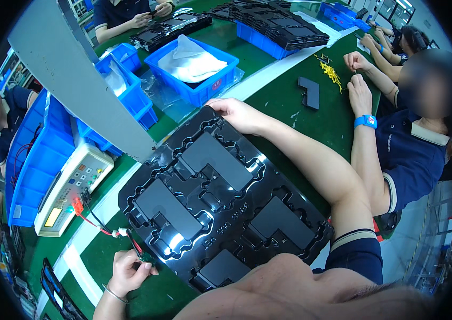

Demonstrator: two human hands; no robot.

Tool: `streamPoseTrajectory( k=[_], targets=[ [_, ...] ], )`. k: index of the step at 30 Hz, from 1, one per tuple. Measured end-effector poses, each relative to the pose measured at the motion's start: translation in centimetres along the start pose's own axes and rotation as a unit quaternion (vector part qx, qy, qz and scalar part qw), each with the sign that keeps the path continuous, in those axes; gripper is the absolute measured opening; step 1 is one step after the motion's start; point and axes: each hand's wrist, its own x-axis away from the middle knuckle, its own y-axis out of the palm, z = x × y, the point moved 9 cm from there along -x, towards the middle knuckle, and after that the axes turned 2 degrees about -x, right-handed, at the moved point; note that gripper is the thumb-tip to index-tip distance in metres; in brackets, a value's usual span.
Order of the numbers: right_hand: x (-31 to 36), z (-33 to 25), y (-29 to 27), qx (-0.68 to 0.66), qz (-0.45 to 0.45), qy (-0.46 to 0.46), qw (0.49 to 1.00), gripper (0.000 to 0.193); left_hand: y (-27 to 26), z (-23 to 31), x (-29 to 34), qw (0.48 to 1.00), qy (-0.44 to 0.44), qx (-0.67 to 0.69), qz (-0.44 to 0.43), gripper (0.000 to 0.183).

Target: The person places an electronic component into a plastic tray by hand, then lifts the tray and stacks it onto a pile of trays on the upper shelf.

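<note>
A black moulded plastic tray [220,205] lies in front of me, with several dark L-shaped pieces [167,208] in its pockets. My right hand [236,114] reaches across and grips the tray's far corner, its fingers partly hidden by the edge. Beside the tray's near left edge, my left hand [130,271] is closed in a pinch. It holds a small green circuit board [146,258] at the end of red and black test leads [137,246]. Those leads run to a cream-coloured bench tester [74,186] with a lit yellow display.
A grey upright panel [84,74] rises left of the tray. Blue bins [196,93] and stacked black trays [279,24] stand farther back. One loose dark L-shaped piece [309,93] lies near yellow bits [331,74]. Co-workers sit at right and across the green table.
</note>
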Motion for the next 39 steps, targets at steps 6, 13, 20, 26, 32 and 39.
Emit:
streamPoseTrajectory(
  k=[6,13,20,26,32,39],
  targets=[
    [0.0,0.9,0.6,-0.102,-0.029,0.041,0.993,0.019,0.0,0.1,-0.1,1.000,-0.004,0.012,0.003,0.016],
    [0.1,0.7,0.8,-0.130,-0.040,0.056,0.989,0.018,-0.1,0.1,0.0,1.000,-0.006,0.004,0.003,0.015],
    [0.3,1.2,1.3,-0.229,-0.056,0.085,0.968,0.020,0.0,0.3,-0.1,1.000,-0.003,0.014,0.006,0.015],
    [0.4,1.2,1.5,-0.364,-0.068,0.099,0.924,0.023,-0.1,0.2,-0.1,1.000,-0.009,0.020,0.009,0.015],
    [0.2,0.9,1.5,-0.373,-0.087,0.081,0.920,0.028,-0.1,0.0,0.0,1.000,-0.005,0.010,0.005,0.016],
    [0.2,1.1,1.3,-0.299,-0.079,0.087,0.947,0.029,0.0,0.3,-0.1,1.000,-0.006,0.011,0.006,0.015]
  ],
)
